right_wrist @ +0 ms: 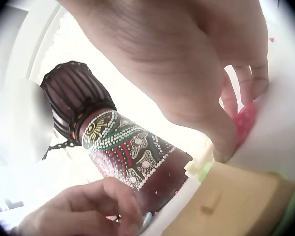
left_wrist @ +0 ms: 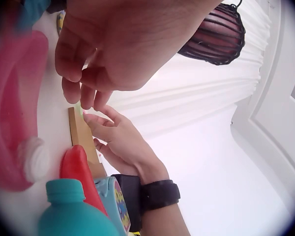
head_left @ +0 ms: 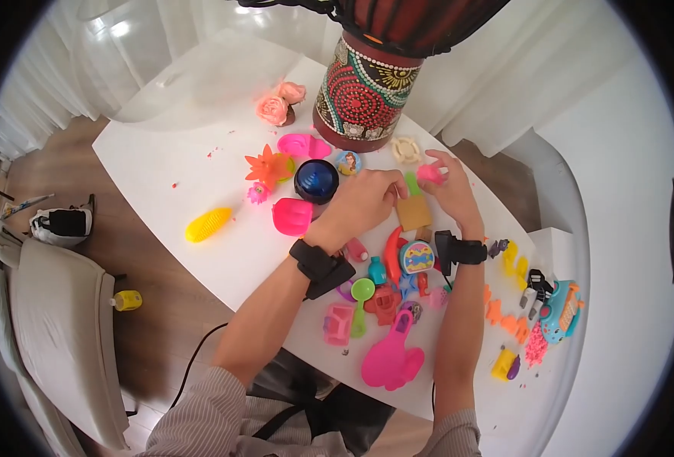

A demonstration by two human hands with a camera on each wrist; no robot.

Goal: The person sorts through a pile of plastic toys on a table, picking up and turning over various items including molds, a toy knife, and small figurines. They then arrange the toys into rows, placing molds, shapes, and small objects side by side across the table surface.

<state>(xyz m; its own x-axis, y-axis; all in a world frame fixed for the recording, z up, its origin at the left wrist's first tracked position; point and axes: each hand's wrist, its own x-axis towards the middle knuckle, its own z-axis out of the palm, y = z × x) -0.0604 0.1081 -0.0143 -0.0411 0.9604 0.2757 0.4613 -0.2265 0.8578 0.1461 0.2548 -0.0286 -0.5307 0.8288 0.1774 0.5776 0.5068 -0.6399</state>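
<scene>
My right hand (head_left: 455, 198) pinches a small bright pink lump (head_left: 430, 174) between thumb and fingers; the right wrist view shows the lump (right_wrist: 244, 123) low over the white table. My left hand (head_left: 363, 202) is just left of it, its fingers loosely curled with nothing visible in them. Between the hands stands a tan block (head_left: 413, 213), with a light green piece (head_left: 411, 183) behind it. A cream ring-shaped piece (head_left: 406, 150) lies farther back. Close below the left hand are a red curved toy (head_left: 392, 255) and a teal bottle (head_left: 376, 270).
A patterned drum (head_left: 367, 99) stands at the table's back. Left of the hands are a dark blue round object (head_left: 316, 181), a pink scoop (head_left: 292, 217) and yellow toy corn (head_left: 208, 225). Nearer lie a green spoon (head_left: 360, 301) and a pink toy (head_left: 390, 358). A teal toy (head_left: 561, 312) sits right.
</scene>
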